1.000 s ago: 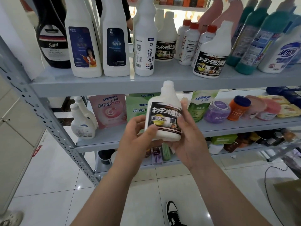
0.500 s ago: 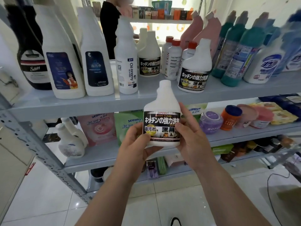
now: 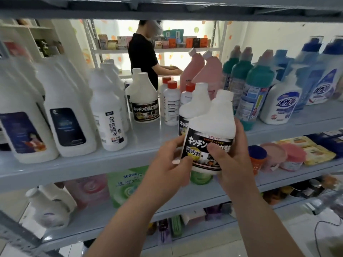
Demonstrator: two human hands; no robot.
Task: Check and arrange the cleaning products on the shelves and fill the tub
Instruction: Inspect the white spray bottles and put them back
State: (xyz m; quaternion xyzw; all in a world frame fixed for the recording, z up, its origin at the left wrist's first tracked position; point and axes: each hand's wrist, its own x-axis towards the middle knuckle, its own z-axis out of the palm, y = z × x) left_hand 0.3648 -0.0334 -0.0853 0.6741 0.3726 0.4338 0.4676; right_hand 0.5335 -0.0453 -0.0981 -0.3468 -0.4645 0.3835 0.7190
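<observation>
**Item:** kitchen degreaser bottle (image 3: 213,117) — white body and cap, black label with Japanese lettering and a yellow roundel, top leaning slightly right.
**Held:** left hand (image 3: 167,164) pinches the label's lower left; right hand (image 3: 232,160) wraps the right side and base.
**Location:** before the shelf lip (image 3: 92,164), with the twin bottle (image 3: 193,108) just behind the grip.
**Handling, judged:** lift the base clear of the lip and set it upright beside the twin — label outward.
</observation>
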